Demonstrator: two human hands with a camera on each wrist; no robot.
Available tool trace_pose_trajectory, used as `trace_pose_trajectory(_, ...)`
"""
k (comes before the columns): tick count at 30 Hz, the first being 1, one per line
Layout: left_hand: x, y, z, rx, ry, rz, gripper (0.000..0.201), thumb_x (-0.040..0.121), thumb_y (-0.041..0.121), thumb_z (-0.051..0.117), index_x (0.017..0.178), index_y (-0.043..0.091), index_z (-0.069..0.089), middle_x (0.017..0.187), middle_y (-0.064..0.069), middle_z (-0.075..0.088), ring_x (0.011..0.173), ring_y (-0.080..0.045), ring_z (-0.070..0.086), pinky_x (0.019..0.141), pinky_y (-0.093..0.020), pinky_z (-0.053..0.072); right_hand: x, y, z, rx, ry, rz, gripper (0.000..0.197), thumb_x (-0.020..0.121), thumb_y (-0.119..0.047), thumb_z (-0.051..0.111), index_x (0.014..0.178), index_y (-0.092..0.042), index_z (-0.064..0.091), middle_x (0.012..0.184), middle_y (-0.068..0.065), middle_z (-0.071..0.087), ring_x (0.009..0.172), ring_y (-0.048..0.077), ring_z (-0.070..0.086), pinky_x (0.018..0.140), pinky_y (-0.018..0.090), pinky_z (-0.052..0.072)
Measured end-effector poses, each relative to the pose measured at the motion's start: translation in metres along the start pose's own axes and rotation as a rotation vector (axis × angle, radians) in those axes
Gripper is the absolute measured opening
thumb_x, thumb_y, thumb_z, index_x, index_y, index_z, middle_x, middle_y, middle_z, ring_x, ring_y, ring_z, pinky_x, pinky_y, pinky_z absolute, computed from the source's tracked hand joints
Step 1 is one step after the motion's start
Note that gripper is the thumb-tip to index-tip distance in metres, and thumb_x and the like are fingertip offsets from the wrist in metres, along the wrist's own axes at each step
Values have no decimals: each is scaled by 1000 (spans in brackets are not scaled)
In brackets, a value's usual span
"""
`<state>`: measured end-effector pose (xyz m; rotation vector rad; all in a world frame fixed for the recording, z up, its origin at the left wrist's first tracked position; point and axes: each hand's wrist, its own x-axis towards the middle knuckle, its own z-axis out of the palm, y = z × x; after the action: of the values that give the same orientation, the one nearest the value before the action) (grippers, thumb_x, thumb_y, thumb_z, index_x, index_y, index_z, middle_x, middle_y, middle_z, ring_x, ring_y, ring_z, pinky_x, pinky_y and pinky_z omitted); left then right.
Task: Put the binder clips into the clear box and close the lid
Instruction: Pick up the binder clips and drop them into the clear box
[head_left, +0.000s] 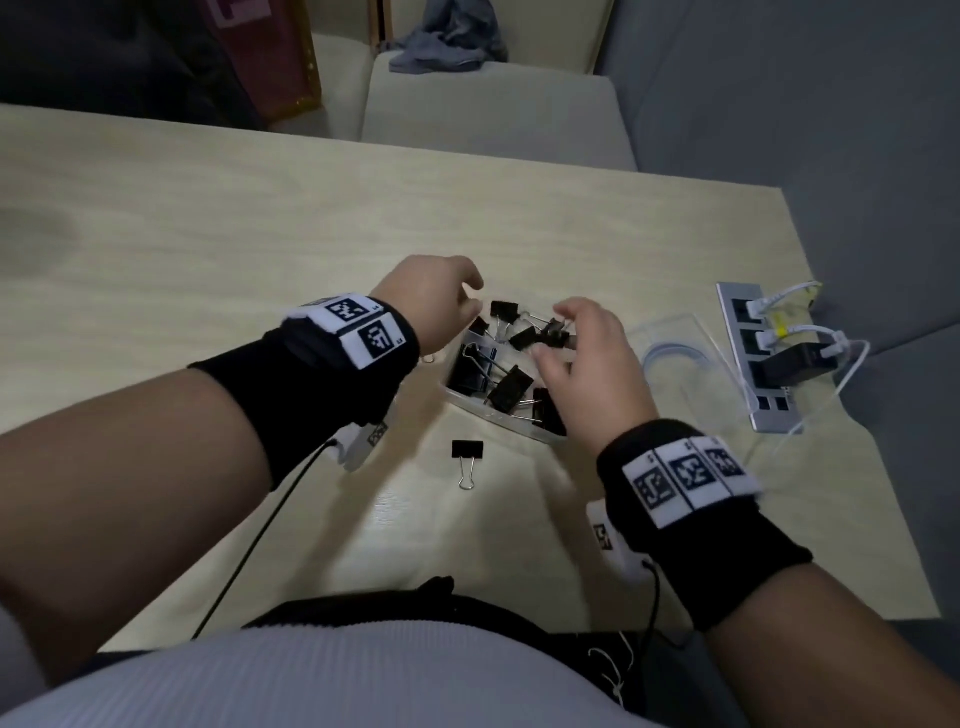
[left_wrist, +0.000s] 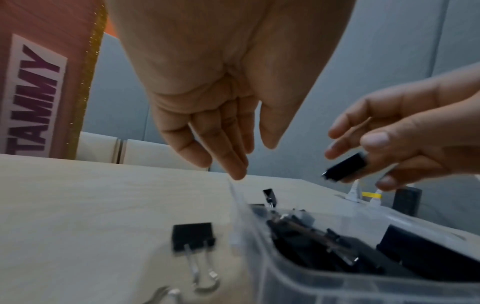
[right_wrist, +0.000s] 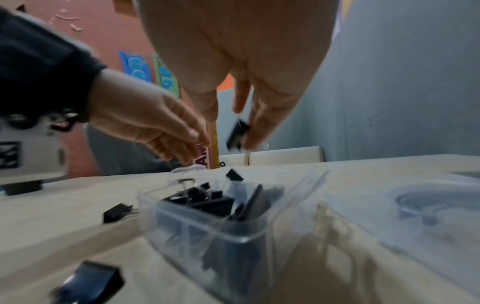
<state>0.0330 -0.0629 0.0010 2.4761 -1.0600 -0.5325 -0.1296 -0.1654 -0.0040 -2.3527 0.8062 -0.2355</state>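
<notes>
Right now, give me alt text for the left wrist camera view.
The left hand hovers open over the clear box of black clips while the right hand holds a binder clip above it. Another clip lies on the table beside the box.

The head view looks steeply down from above the person's chest onto the bench, taking in both forearms, the clear box between the hands, and a power strip at the far right. The left wrist view sits low over the bench just left of the clear box, facing along the left hand toward the right hand. The right wrist view, low and close on the opposite side, faces back across the clear box at the left hand, so all three share the box.
</notes>
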Motion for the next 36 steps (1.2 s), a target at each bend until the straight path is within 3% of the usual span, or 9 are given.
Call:
trace_pose_trajectory(2,-2,-16,-2,61,-17,-38,25,87,25,58,111,21,62,101,-1,72,97,-23,64,83,-32,47,3,7,-1,-135,-65,41,49,89,-31,58,132,-19,40,143,4,36,116,22,51,95,34,43)
trace_pose_trajectory(5,-12,-44,-6,239,-110,-111,31,81,32,65,110,21,60,108,-8,60,97,-29,59,82,-38,50,-4,9,2,-292,-48,-47,44,85,-26,59,126,-16,47,137,7,41,118,29,46,98,40,42)
trace_pose_trajectory(8,-29,-61,-2,398,-209,-175,42,79,42,63,115,23,53,114,-10,52,97,-33,57,82,-43,54,-21,-2,16,-260,-72,-324,28,81,-13,62,109,-12,59,112,8,56,100,25,53,87,36,47)
trace_pose_trajectory(12,-40,-69,13,401,-285,-160,37,77,27,62,113,20,55,109,-11,53,90,-34,61,80,-42,55,-45,-10,52,-441,-356,-573,31,76,-2,60,104,-15,60,99,7,61,87,29,55,72,44,52)
trace_pose_trajectory(18,-43,-66,18,456,-312,-127,32,79,25,61,108,11,57,103,-12,56,94,-33,61,74,-37,50,-58,-3,65,-504,-527,-399,32,90,-6,47,121,-16,47,126,9,42,115,31,38,79,41,48)
trace_pose_trajectory(22,-40,-61,0,426,-180,-147,35,79,35,62,105,11,57,97,-10,55,82,-30,57,67,-36,49,-57,1,62,-485,-496,-351,21,91,-10,48,112,-13,45,117,11,44,110,30,40,68,38,44)
trace_pose_trajectory(28,-17,-21,-12,264,7,13,40,79,36,67,110,12,59,105,-13,60,93,-32,61,79,-39,51,-58,7,59,-385,-470,-361,7,89,-10,51,95,-12,49,97,9,50,85,31,53,57,34,38)
trace_pose_trajectory(31,-2,-3,-6,171,23,77,44,81,37,69,117,13,58,111,-12,62,100,-30,60,85,-38,49,-50,1,44,-229,-344,-296,6,90,-20,52,84,-19,51,86,-1,49,74,21,51,64,32,43)
trace_pose_trajectory(36,14,1,3,99,3,55,65,81,38,70,136,13,45,125,-13,59,112,-29,58,96,-40,48,-12,6,8,-71,4,-30,8,88,-20,59,95,-18,60,94,-2,52,81,12,48,72,22,34)
